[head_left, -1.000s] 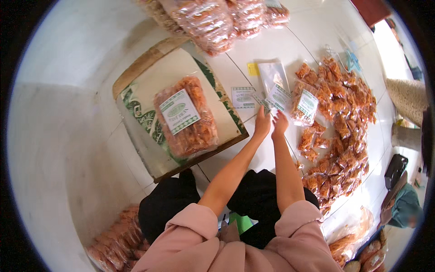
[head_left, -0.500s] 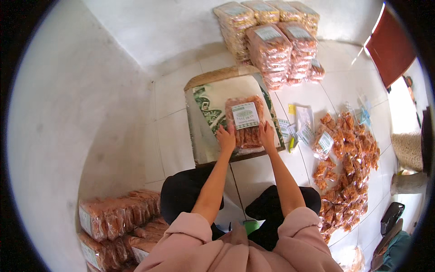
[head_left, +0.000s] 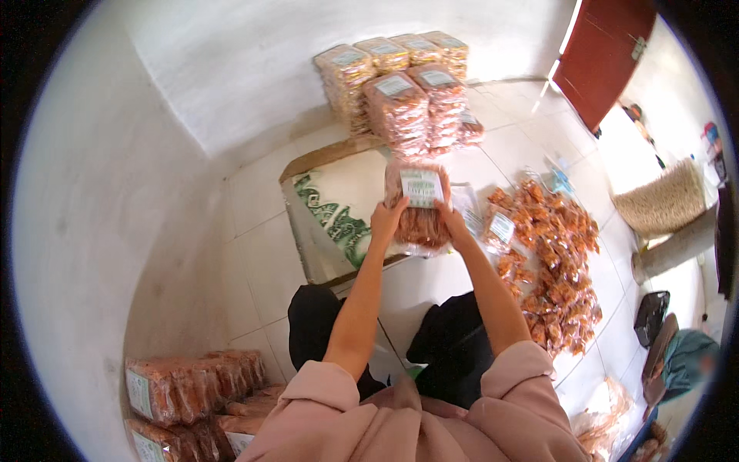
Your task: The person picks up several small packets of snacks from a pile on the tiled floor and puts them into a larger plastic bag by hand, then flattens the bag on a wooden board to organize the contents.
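Between my two hands is a clear plastic pack of reddish-brown snacks (head_left: 420,219) with a white and green label. My left hand (head_left: 389,218) grips its left edge, thumb on top. On the opposite edge, my right hand (head_left: 454,218) holds it the same way. The pack is raised and covers the right part of a low board (head_left: 346,165) topped with a white and green printed sheet. The fingers beneath the pack are hidden.
Stacked snack packs (head_left: 396,115) stand by the far wall. Many small bagged snacks (head_left: 554,269) lie heaped on the tiled floor at right. More labelled packs (head_left: 192,385) are piled at lower left. A red door (head_left: 604,58) is at far right.
The pack has been lifted off the board and held up by both hands. My view has turned, so the surroundings sit further left in the picture.
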### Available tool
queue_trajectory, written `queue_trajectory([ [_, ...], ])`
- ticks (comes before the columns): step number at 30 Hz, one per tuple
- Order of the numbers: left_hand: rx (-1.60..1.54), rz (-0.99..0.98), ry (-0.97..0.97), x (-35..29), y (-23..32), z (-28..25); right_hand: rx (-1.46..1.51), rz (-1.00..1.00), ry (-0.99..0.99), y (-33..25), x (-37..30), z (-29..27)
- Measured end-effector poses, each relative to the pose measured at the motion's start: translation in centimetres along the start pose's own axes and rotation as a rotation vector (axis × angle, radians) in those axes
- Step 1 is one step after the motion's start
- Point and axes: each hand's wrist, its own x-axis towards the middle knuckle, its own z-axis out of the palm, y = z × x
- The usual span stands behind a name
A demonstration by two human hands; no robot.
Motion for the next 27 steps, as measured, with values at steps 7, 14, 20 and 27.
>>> queue_trajectory([
  [7,-0.263,0.165,-0.187,-1.2,10.5,7.9,-0.14,-0.204,0.254,-6.9,0.2,-11.4],
  [14,-0.309,0.334,-0.207,5.3,11.6,16.7,-0.163,-0.237,0.411,-5.4,8.4,-16.4],
  [20,-0.317,0.275,-0.288,11.6,11.3,21.4,-0.131,-0.122,0.338,-7.4,13.2,-18.0],
  [27,-0.472,0.086,-0.351,10.2,18.6,21.3,-0.037,-0.183,0.218,-14.5,10.7,-20.8],
])
